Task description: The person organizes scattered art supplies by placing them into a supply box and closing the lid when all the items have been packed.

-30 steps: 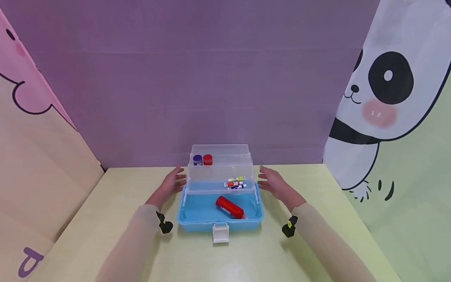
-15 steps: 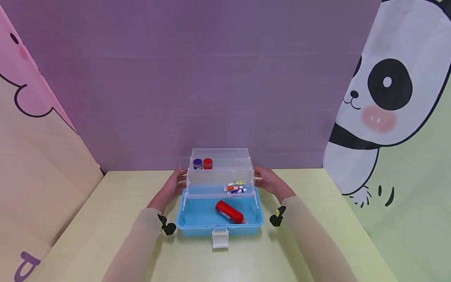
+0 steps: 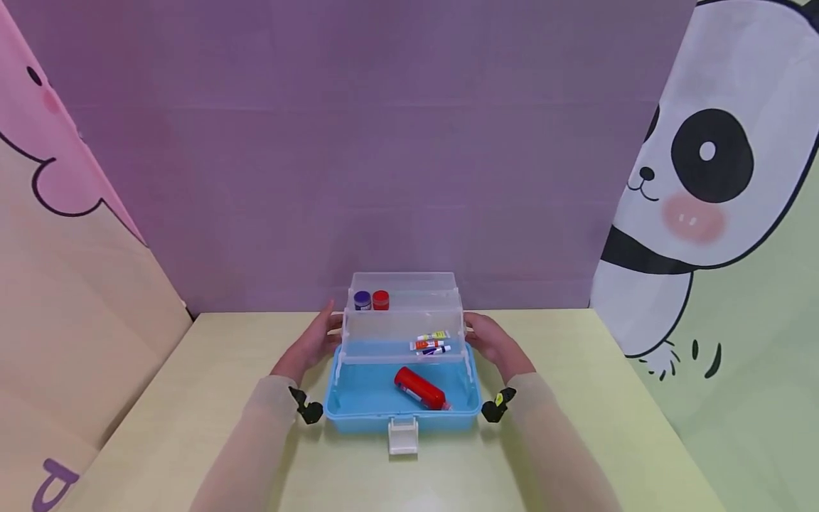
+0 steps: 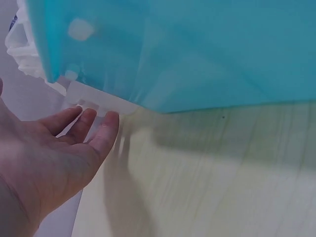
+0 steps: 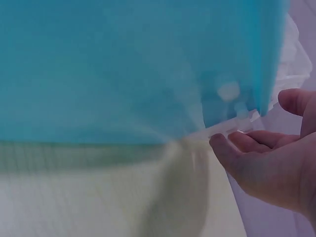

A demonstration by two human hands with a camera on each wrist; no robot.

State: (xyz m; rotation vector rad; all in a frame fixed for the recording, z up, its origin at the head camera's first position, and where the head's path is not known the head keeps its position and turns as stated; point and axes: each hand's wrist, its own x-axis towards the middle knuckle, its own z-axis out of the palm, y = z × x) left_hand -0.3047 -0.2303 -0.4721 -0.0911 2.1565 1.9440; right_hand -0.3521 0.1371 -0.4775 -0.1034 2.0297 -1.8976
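Note:
A blue storage box (image 3: pixel 358 424) stands open on the table, its clear lid (image 3: pixel 404 281) raised at the back. Two clear trays are fanned out above the base. A purple-capped jar (image 3: pixel 362 301) and a red-capped jar (image 3: pixel 380 301) sit in the upper one; small paint tubes (image 3: pixel 431 345) lie in the lower. Inside the base, a red bottle (image 3: pixel 419 388) lies tilted. My left hand (image 3: pixel 315 344) is at the box's left rear, relaxed fingers reaching behind it. Mirroring it, my right hand (image 3: pixel 496 346) is at the right rear, fingertips right at the clear plastic edge.
A white latch (image 3: pixel 403 436) hangs from the box's front over the pale wooden table (image 3: pixel 358 483). Close behind the box rises a purple backdrop (image 3: pixel 409 156). Printed panels flank the table, with a panda (image 3: pixel 691 235) on the right one.
The right hand has moved left, in against the box's rear side. The left hand has shifted slightly farther round the rear corner. The box and its contents stay in place.

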